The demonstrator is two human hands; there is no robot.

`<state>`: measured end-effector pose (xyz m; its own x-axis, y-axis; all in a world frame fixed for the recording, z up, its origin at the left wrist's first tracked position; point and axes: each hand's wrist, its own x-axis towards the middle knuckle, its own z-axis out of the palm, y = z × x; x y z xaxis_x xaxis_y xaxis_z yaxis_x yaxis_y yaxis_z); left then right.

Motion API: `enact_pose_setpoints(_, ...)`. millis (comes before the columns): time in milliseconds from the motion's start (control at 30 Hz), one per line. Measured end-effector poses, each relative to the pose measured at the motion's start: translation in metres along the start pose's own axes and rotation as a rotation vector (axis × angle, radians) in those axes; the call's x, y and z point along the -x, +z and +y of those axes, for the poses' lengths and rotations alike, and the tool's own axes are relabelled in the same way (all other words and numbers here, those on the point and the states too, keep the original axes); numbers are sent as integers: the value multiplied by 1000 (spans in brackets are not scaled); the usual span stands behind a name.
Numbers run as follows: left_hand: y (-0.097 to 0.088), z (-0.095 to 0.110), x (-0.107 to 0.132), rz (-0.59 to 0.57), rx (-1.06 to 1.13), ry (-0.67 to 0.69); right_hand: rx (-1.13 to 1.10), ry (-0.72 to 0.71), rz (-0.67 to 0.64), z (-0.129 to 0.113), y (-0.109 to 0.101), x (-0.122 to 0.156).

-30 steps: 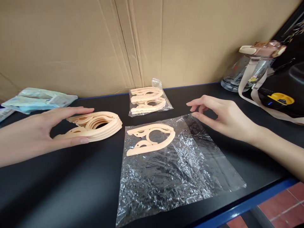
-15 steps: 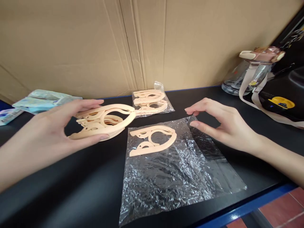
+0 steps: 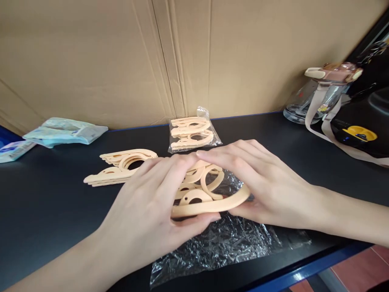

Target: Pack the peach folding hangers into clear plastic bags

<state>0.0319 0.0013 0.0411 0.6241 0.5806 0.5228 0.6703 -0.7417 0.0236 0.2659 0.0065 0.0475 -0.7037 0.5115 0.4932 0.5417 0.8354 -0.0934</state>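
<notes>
A beige folded clothes hanger (image 3: 209, 207) is between my two hands, just over the clear plastic bag (image 3: 225, 247). My left hand (image 3: 148, 198) grips its left end, thumb along the near edge and fingers over the far side. Around the curved right end, my right hand (image 3: 273, 186) is closed too. Another hanger lies below it on the bag, mostly covered by my hands and the held one. To the left, partly behind my left hand, a small stack of matching hangers (image 3: 106, 177) rests on the black table (image 3: 54, 202).
Farther back lies a clear packet of folded hangers (image 3: 191, 142). A pale blue tissue pack (image 3: 69, 132) is at the left. On the right stand a strapped water bottle (image 3: 330, 89) and a black bag (image 3: 377, 105). Cardboard (image 3: 106, 61) walls the back.
My left hand has carried one hanger right from the stack to above the plastic bag, leaving the others on the table. My right hand has come left and taken hold of it.
</notes>
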Motion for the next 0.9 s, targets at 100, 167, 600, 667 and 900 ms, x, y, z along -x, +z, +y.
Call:
enact_pose_setpoints(100, 4, 1, 2, -22, 50, -19, -46, 17, -57, -1, -4, 4)
enact_pose_setpoints(167, 6, 1, 3, -21, 54, -26, -89, 37, -90, -1, -6, 6)
enact_pose_setpoints(600, 8, -2, 6, -52, 46, -14, -222, 128, -164, 2, -11, 10)
enact_pose_setpoints(667, 6, -8, 6, -94, 69, -39, -128, 163, -123, 16, -17, 13)
enact_pose_setpoints(900, 5, -42, 17, -279, -27, -2, 77, 275, -165, 94, -58, 44)
